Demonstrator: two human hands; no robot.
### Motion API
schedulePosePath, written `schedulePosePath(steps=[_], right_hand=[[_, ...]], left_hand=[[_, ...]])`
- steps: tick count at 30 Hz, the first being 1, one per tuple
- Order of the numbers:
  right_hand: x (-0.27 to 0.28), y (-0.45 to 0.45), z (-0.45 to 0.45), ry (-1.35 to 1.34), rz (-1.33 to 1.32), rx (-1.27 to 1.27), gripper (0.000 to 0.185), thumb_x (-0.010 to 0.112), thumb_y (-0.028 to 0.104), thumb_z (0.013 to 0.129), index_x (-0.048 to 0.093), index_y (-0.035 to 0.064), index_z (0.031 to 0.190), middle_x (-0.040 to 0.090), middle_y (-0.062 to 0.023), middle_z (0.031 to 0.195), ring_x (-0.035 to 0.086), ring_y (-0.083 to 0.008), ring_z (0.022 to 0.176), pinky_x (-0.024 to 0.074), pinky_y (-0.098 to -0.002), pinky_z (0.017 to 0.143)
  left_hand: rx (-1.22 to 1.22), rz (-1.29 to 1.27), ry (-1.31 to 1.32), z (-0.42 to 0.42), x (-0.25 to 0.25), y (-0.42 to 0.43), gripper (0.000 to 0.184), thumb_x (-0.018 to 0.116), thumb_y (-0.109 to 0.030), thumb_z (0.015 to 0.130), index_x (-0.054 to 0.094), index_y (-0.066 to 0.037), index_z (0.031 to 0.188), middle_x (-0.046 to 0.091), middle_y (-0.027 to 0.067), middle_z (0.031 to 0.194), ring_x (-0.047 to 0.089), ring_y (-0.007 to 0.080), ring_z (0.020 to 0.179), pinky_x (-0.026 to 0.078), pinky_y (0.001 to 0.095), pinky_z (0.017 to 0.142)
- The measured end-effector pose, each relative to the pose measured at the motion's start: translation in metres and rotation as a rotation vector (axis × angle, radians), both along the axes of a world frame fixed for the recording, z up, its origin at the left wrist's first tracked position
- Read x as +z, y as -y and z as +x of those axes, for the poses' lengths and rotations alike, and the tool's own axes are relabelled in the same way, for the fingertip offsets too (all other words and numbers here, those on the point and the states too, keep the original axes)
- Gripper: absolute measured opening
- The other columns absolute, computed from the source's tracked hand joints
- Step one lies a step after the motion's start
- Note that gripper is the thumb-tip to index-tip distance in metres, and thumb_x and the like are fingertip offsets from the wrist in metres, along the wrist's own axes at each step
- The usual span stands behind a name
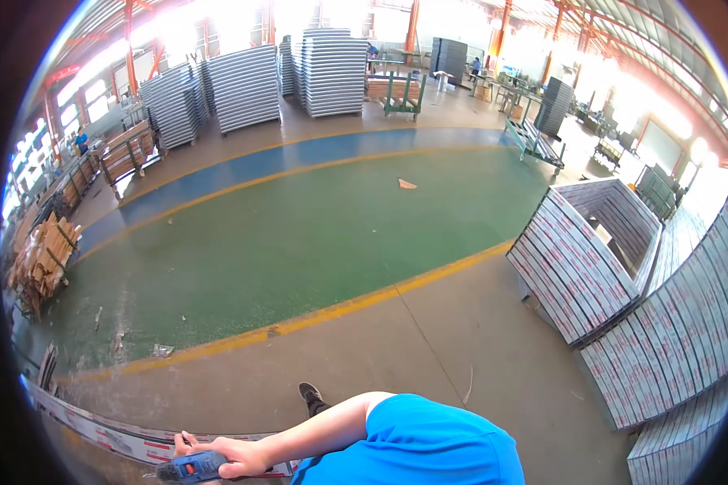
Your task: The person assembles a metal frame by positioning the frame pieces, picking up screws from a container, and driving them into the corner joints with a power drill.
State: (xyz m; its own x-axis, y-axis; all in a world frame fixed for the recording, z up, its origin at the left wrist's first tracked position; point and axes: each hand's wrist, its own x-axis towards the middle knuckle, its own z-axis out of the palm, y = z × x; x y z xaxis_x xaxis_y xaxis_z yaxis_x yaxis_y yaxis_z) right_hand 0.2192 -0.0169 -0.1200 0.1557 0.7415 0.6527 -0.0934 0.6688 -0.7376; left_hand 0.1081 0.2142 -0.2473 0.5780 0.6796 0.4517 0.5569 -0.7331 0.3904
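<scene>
At the lower left, my right hand (244, 456) is closed around a blue and black cordless drill (196, 467) with an orange-red patch on its side. The drill's front end points left. Right beneath and beside it runs a long frame profile (97, 427), wrapped in white film with red print. I cannot tell whether the drill touches the profile. My right arm reaches left from a blue sleeve (429, 440). My left hand is out of view.
Stacks of film-wrapped frames (574, 259) stand at the right. Grey panel stacks (332, 73) line the back, near a green cart (403, 95). Cardboard pieces (44, 259) lean at the left. A yellow line (364, 299) crosses the floor, and a scrap (407, 184) lies beyond it.
</scene>
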Motion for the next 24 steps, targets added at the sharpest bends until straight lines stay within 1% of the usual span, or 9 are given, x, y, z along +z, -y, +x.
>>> schedulePosePath(steps=[4, 10, 13, 15, 16, 18, 19, 21, 24], right_hand=[[0.001, 0.001, -0.001, -0.01, 0.039, -0.007, 0.078, 0.047, 0.067, 0.096, 0.047, 0.0004, 0.137, 0.064, -0.0159, 0.099, 0.063, -0.0316, 0.09, 0.0471, -0.0403, 0.086], [0.004, 0.004, 0.0, -0.007, 0.031, 0.013, 0.079, 0.047, 0.068, 0.096, 0.047, 0.0006, 0.138, 0.064, -0.0165, 0.099, 0.062, -0.032, 0.089, 0.0472, -0.0405, 0.086], [-0.002, 0.006, 0.001, 0.016, 0.014, -0.004, 0.08, 0.046, 0.07, 0.096, 0.047, 0.0009, 0.137, 0.065, -0.0168, 0.1, 0.062, -0.0319, 0.089, 0.0476, -0.0408, 0.086], [0.006, 0.011, 0.006, 0.04, -0.021, 0.042, 0.088, 0.041, 0.075, 0.095, 0.046, 0.0003, 0.142, 0.067, -0.0176, 0.114, 0.068, -0.0343, 0.103, 0.0472, -0.0441, 0.096], [0.006, 0.011, 0.005, 0.031, -0.026, 0.054, 0.089, 0.042, 0.075, 0.094, 0.045, -0.0003, 0.142, 0.067, -0.0175, 0.113, 0.067, -0.0334, 0.103, 0.0468, -0.0435, 0.097], [0.009, 0.014, 0.005, 0.031, -0.033, 0.061, 0.089, 0.043, 0.075, 0.094, 0.045, -0.0005, 0.142, 0.066, -0.0175, 0.113, 0.066, -0.0331, 0.102, 0.0466, -0.0431, 0.097], [0.011, 0.014, 0.005, 0.029, -0.042, 0.054, 0.089, 0.043, 0.075, 0.094, 0.045, -0.0007, 0.142, 0.066, -0.0176, 0.112, 0.066, -0.0328, 0.102, 0.0465, -0.0428, 0.097], [0.013, 0.016, 0.004, 0.027, -0.052, 0.081, 0.088, 0.046, 0.073, 0.094, 0.045, -0.0007, 0.142, 0.066, -0.0182, 0.115, 0.065, -0.0333, 0.103, 0.0463, -0.0428, 0.097], [0.006, 0.012, 0.002, 0.03, -0.053, 0.064, 0.087, 0.05, 0.069, 0.094, 0.042, -0.0015, 0.144, 0.064, -0.019, 0.121, 0.064, -0.0349, 0.11, 0.0452, -0.0431, 0.101]], left_hand=[[0.006, 0.022, 0.021, -0.001, -0.005, -0.001, 0.036, 0.05, -0.022, 0.108, 0.046, -0.007, 0.075, 0.043, 0.0099, 0.059, 0.043, 0.0224, 0.055, 0.036, 0.0405, 0.053], [0.004, 0.047, 0.032, -0.003, -0.014, -0.009, 0.036, 0.051, -0.022, 0.107, 0.046, -0.007, 0.075, 0.043, 0.0094, 0.059, 0.042, 0.0216, 0.055, 0.036, 0.0401, 0.053], [0.031, -0.002, -0.003, 0.003, -0.003, 0.006, 0.035, 0.052, -0.022, 0.106, 0.047, -0.006, 0.075, 0.045, 0.0107, 0.059, 0.043, 0.0219, 0.054, 0.036, 0.0408, 0.052], [-0.002, 0.244, 0.158, 0.01, -0.003, 0.016, 0.034, 0.053, -0.021, 0.105, 0.048, -0.006, 0.075, 0.047, 0.012, 0.058, 0.045, 0.0237, 0.052, 0.036, 0.0421, 0.05], [-0.015, 0.367, 0.239, 0.01, -0.003, 0.018, 0.034, 0.053, -0.021, 0.105, 0.049, -0.006, 0.075, 0.048, 0.0127, 0.057, 0.046, 0.0246, 0.051, 0.036, 0.0428, 0.05], [0.03, 0.129, 0.124, 0.006, -0.006, 0.008, 0.033, 0.054, -0.02, 0.103, 0.049, -0.007, 0.074, 0.049, 0.0141, 0.055, 0.048, 0.0279, 0.049, 0.037, 0.0445, 0.049], [-0.007, 0.119, 0.081, 0.001, -0.007, -0.001, 0.032, 0.056, -0.022, 0.102, 0.053, -0.006, 0.075, 0.052, 0.0158, 0.056, 0.051, 0.0309, 0.05, 0.04, 0.0454, 0.05], [0.018, 0.121, 0.081, -0.001, -0.005, 0.003, 0.031, 0.057, -0.023, 0.102, 0.053, -0.006, 0.075, 0.053, 0.0161, 0.057, 0.051, 0.0312, 0.05, 0.04, 0.0455, 0.05], [0.067, 0.129, 0.065, -0.001, -0.004, 0.007, 0.031, 0.058, -0.024, 0.101, 0.056, -0.006, 0.076, 0.055, 0.0171, 0.058, 0.052, 0.0321, 0.051, 0.041, 0.046, 0.051]])
